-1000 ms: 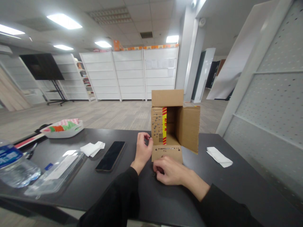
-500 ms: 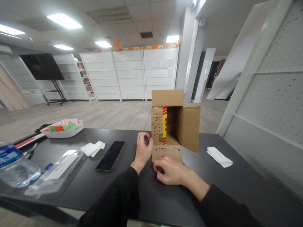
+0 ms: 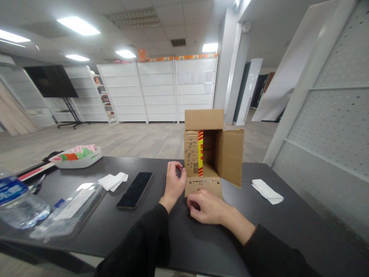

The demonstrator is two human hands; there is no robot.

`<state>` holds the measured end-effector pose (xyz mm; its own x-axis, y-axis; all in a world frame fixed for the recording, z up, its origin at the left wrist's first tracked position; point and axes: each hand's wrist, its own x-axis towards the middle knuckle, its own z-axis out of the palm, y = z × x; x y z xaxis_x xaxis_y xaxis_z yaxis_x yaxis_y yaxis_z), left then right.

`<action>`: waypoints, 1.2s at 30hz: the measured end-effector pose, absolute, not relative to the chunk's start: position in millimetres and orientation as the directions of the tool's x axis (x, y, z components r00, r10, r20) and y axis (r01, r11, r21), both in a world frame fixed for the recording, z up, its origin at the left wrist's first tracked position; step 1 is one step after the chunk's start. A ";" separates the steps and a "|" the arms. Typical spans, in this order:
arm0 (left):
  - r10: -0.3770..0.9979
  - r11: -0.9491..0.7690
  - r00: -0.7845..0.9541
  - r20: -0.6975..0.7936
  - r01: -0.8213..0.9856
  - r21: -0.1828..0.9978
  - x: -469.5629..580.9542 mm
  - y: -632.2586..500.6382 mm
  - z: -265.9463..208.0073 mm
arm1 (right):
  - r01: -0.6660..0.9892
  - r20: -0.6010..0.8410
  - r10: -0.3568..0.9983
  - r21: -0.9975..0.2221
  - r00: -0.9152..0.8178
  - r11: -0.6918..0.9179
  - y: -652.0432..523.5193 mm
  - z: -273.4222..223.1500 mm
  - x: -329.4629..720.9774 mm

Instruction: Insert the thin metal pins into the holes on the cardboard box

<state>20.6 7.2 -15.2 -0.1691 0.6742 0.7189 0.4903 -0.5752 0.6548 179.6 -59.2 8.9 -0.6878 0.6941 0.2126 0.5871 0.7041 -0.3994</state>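
Observation:
A cardboard box (image 3: 191, 154) with its flaps folded out faces me, its opening on the right. Small round grey studs dot its left front panel, beside a yellow and red tape strip (image 3: 201, 154). A row of dark holes and studs runs along the lower flap (image 3: 190, 188). My left hand (image 3: 173, 182) is curled at the box's left edge, thumb and fingertips against it. In front of the lower flap, my right hand (image 3: 206, 206) is closed with bent fingers. A small dark object (image 3: 188, 211) shows at its fingertips, too small to name.
Left of my hands lie a phone (image 3: 135, 191), folded white tissue (image 3: 112, 181), a clear plastic case (image 3: 69, 211) and a water bottle (image 3: 21, 204). A white basket (image 3: 77, 162) stands at the back left. Another tissue (image 3: 267, 191) lies right of the box.
My right hand has shifted very slightly at the fingers, and the small dark object there has moved a little. The left hand and box have stayed in place.

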 end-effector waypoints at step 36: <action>0.672 -0.575 -0.165 0.722 0.498 0.649 20.8 6.7 -14.2 | 0.848 0.439 0.831 -0.239 -0.340 0.473 -41.9 -6.1 185.9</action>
<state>20.8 6.7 -14.2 -0.1645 0.6721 0.7220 0.4984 -0.5750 0.6488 185.9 -41.9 -6.1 -0.3403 0.8313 0.4395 0.8478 0.4734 -0.2389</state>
